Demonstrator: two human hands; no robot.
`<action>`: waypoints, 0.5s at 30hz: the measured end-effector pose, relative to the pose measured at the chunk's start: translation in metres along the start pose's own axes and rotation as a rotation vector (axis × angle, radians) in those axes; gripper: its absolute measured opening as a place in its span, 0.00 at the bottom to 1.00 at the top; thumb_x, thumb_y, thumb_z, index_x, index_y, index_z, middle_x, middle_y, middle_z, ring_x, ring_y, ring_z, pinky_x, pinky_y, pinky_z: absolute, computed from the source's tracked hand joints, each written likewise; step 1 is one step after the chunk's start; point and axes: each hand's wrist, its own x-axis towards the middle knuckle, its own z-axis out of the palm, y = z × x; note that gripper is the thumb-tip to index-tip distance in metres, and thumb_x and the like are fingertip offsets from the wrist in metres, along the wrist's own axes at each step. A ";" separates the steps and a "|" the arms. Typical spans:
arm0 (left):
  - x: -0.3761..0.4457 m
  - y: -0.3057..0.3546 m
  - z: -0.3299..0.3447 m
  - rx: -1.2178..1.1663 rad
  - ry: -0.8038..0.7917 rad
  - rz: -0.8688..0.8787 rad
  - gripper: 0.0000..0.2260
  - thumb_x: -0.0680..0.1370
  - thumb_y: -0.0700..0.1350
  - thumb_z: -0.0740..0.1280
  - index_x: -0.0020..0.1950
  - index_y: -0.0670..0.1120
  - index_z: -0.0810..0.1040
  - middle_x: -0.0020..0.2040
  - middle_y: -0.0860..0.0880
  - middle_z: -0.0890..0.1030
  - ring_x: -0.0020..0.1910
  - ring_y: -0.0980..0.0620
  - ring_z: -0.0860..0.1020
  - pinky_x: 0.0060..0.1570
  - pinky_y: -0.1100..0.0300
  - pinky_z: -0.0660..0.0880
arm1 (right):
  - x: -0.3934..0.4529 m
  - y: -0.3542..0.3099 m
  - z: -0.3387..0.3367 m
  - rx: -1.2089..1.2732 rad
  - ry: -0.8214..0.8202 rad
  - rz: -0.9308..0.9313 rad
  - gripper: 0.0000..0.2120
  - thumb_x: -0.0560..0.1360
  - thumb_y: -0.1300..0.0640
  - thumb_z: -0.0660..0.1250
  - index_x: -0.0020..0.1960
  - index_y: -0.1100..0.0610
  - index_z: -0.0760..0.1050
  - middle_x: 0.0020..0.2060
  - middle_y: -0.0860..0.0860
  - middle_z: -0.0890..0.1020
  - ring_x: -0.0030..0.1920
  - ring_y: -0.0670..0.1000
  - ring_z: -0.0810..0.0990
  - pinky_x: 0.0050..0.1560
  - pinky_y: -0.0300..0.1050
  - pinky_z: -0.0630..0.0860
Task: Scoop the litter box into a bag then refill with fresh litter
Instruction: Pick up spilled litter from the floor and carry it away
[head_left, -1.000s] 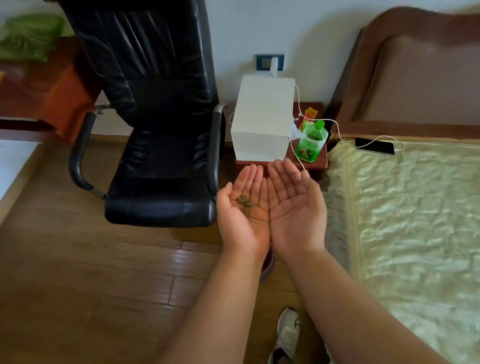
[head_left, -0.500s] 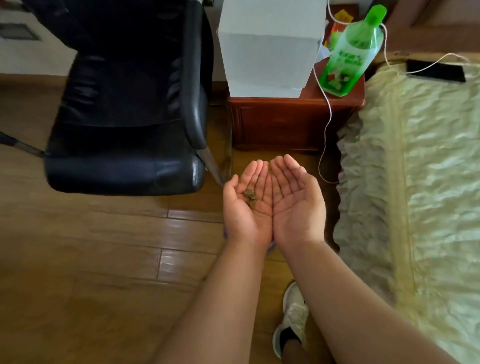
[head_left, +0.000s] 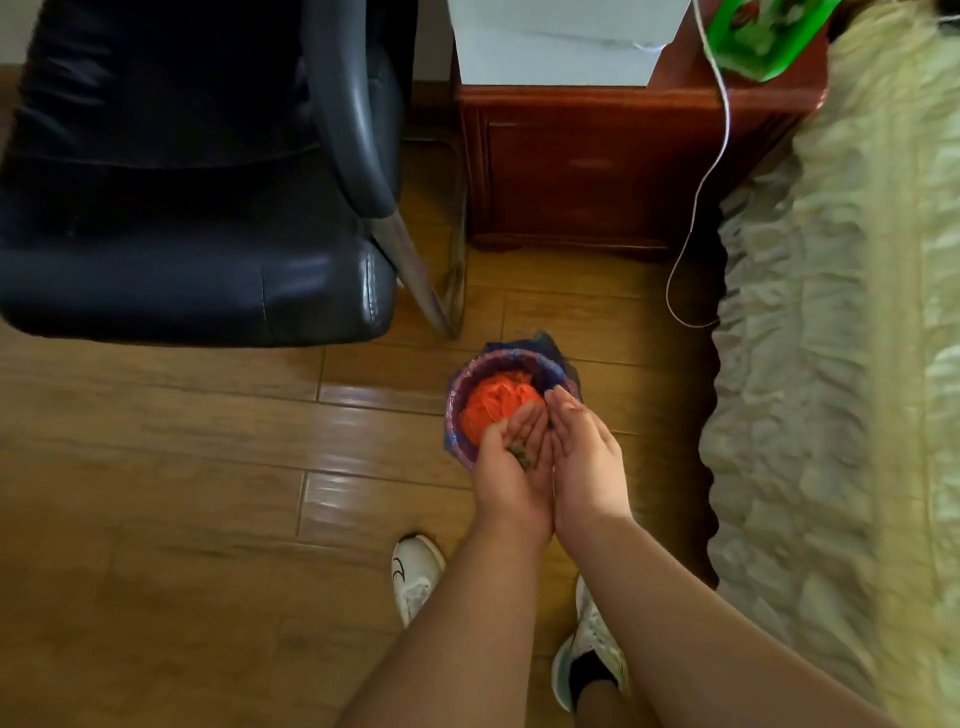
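Head view: left hand (head_left: 511, 457) and right hand (head_left: 584, 457) cupped side by side, edges touching, fingers relaxed, cradling a small dark clump (head_left: 521, 457) in the left palm, likely so nothing spills. Held right over the bag-lined bin (head_left: 460, 387) on the floor (orange wad inside), seemingly to tip it in. No legible writing; green bottle (head_left: 763, 36) label blurred.

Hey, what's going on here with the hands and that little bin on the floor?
A person stands with both hands cupped together, palms up, over a small bin lined with a blue bag, on the wood floor between a black chair and a bed. The left hand carries a small dark clump; the right hand presses against its side. Something orange already lies in the bin. The clump has not been dropped yet.
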 end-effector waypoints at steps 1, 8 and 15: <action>0.003 -0.002 -0.004 0.016 0.021 -0.010 0.17 0.84 0.46 0.61 0.63 0.36 0.82 0.60 0.38 0.85 0.62 0.42 0.83 0.71 0.47 0.74 | 0.004 0.006 -0.003 -0.017 0.020 0.032 0.12 0.80 0.53 0.67 0.62 0.51 0.83 0.56 0.51 0.86 0.58 0.51 0.85 0.63 0.51 0.79; 0.012 -0.007 -0.015 0.058 0.065 -0.053 0.15 0.82 0.45 0.64 0.63 0.38 0.83 0.56 0.40 0.87 0.57 0.44 0.86 0.68 0.47 0.77 | 0.011 0.014 -0.007 -0.012 0.086 0.117 0.12 0.79 0.53 0.68 0.61 0.53 0.82 0.52 0.54 0.87 0.52 0.51 0.87 0.53 0.47 0.82; 0.017 -0.002 -0.014 0.025 0.128 -0.065 0.14 0.82 0.46 0.64 0.61 0.38 0.81 0.57 0.41 0.85 0.60 0.42 0.83 0.65 0.49 0.78 | 0.019 0.020 -0.006 -0.026 0.052 0.167 0.13 0.80 0.52 0.66 0.57 0.58 0.83 0.47 0.55 0.87 0.47 0.52 0.86 0.52 0.48 0.83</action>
